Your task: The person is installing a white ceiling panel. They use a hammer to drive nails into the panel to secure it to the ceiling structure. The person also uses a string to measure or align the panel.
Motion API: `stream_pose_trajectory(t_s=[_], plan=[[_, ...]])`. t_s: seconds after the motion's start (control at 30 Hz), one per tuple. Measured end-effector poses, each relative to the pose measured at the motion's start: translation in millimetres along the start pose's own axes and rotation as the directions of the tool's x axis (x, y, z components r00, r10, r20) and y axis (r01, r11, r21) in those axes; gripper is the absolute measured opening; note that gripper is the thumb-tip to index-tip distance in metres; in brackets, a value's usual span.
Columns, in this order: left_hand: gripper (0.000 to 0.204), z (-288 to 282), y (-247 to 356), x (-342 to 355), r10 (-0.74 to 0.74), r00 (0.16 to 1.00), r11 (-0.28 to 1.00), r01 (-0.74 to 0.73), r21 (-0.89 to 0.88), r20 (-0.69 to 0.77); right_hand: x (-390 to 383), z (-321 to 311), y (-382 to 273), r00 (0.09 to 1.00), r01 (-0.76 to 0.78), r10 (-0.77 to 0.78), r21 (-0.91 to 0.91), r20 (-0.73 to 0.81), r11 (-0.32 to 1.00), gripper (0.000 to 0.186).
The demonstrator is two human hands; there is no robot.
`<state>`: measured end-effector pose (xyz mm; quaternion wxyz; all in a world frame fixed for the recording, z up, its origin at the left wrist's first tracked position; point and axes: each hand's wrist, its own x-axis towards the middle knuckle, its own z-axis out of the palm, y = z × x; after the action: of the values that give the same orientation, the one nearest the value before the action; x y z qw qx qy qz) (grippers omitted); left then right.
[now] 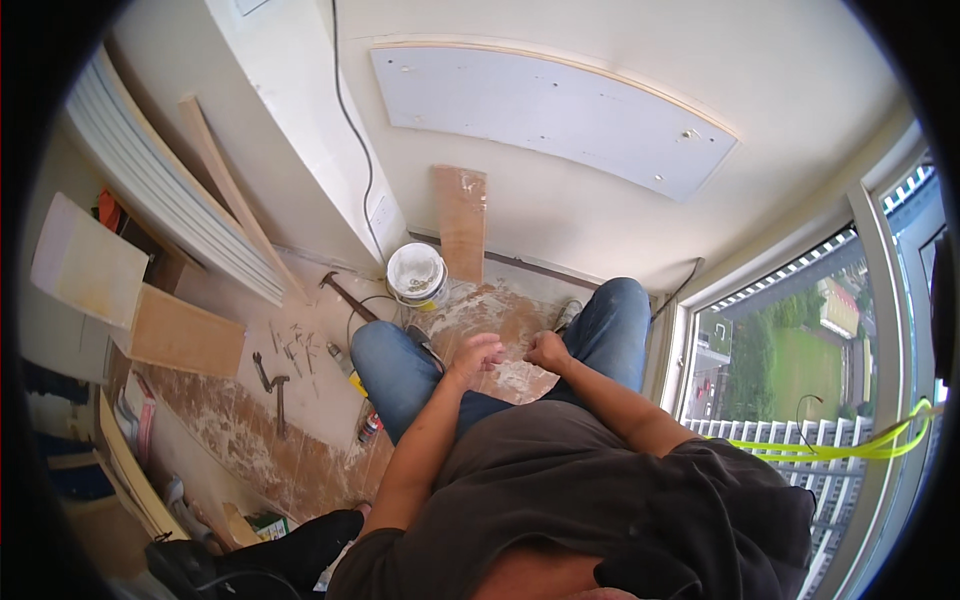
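I sit with my knees apart, both hands held between them over a white-smeared brown board floor. My left hand (pixel 477 355) is beside my left knee, its fingers loosely bent and somewhat apart, with nothing visible in it. A short gap separates it from my right hand (pixel 548 352), near the inside of my right thigh. Those fingers are curled closed, and whatever they may hold is too small or hidden to make out. Beyond my left knee stands a white bucket (pixel 417 272) with pale residue inside. A hammer (pixel 348 297) lies by that knee, its head pointing away.
A reddish board (pixel 462 222) leans on the far wall below a long white panel (pixel 555 112). Left on the floor are another hammer (pixel 280 402), pincers (pixel 262 372) and scattered metal pieces (pixel 297 347). A black cable (pixel 352 120) hangs down. To the right is a window (pixel 790 350).
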<state>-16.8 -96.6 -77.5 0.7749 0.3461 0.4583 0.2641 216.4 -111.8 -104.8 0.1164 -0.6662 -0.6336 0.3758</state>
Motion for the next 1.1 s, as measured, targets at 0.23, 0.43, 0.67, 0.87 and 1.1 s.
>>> stream_pose_trajectory(t_s=[0.23,0.43,0.67,0.87,1.1], plan=[[0.050,-2.7,-0.7,0.5,-0.002,1.000,1.000,0.002,0.002,0.014,1.6,2.8,3.9,1.000,-0.031,0.031,0.077,0.004,0.997,0.022],[0.046,-1.2,0.0,0.5,-0.008,1.000,1.000,0.008,0.007,0.005,3.9,6.2,8.1,1.000,-0.007,0.011,0.232,-0.018,0.973,0.024],[0.045,-3.9,-2.3,-1.3,-0.021,1.000,1.000,0.022,0.019,-0.016,9.5,16.9,13.3,1.000,0.002,0.002,0.305,-0.015,0.952,0.025],[0.044,-2.8,-1.1,0.1,-0.019,1.000,0.999,0.019,0.031,-0.018,20.6,28.6,29.2,0.998,0.054,-0.044,0.229,-0.046,0.972,0.029],[0.043,-5.6,-6.8,2.3,-0.015,1.000,1.000,0.015,0.023,-0.016,9.2,9.9,11.7,1.000,0.022,-0.023,0.084,0.016,0.996,0.028]])
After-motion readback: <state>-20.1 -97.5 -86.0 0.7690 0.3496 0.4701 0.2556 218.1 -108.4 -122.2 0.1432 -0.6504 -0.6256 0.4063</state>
